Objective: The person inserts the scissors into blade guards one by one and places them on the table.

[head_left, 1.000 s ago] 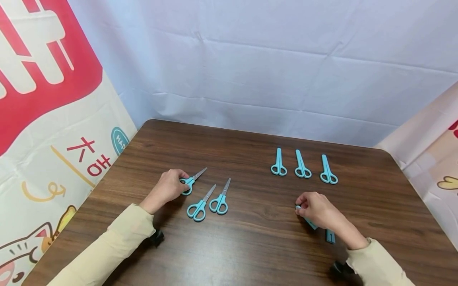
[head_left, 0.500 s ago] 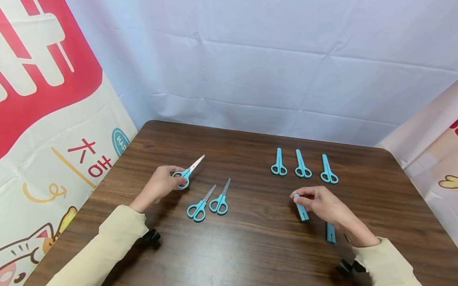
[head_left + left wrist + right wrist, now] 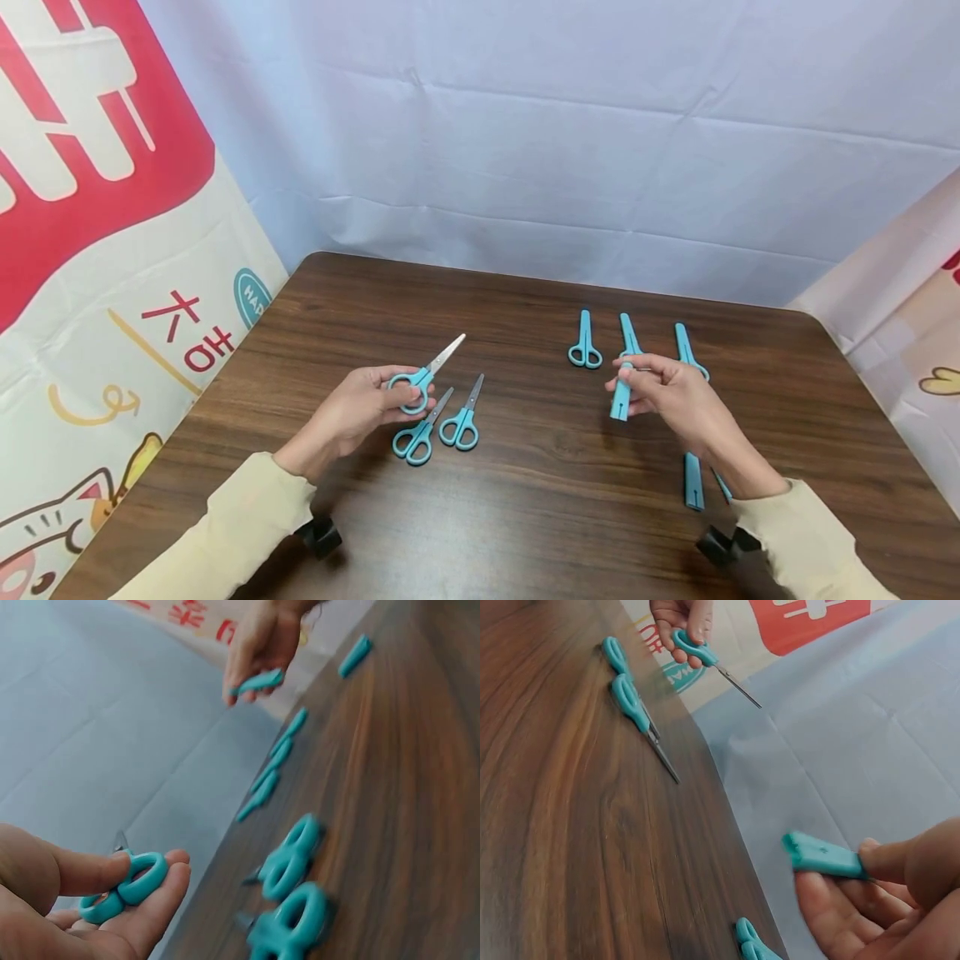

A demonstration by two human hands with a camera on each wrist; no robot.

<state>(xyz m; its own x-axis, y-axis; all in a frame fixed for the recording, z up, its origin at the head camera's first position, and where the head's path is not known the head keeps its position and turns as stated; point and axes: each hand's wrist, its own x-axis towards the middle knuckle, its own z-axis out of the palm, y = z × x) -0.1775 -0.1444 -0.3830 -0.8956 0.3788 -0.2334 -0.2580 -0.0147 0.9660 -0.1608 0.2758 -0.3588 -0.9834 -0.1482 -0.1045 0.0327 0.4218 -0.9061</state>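
My left hand (image 3: 358,410) holds a pair of small scissors (image 3: 422,380) by the turquoise handles, thumb on top and fingers beneath. Their bare metal blades point up and to the right. My right hand (image 3: 684,408) pinches a turquoise blade cover (image 3: 621,400) near its far end, with the slotted end toward me; the right wrist view shows this cover (image 3: 825,856) between thumb and fingers. Below the left hand lie two more uncovered scissors (image 3: 413,442), side by side. Beneath the right forearm is a loose cover (image 3: 693,483), and another one beside it is mostly hidden.
At the back right, three scissors with covered blades (image 3: 585,350) lie in a row, two of them partly behind my right hand. A dark wooden table (image 3: 510,517) carries everything. White cloth (image 3: 525,150) hangs behind it, and a printed cloth (image 3: 150,375) at the left.
My left hand has lifted its scissors from the table and brought them to the right. My right hand has raised the cover, moved it away from me and turned its slotted end toward me.
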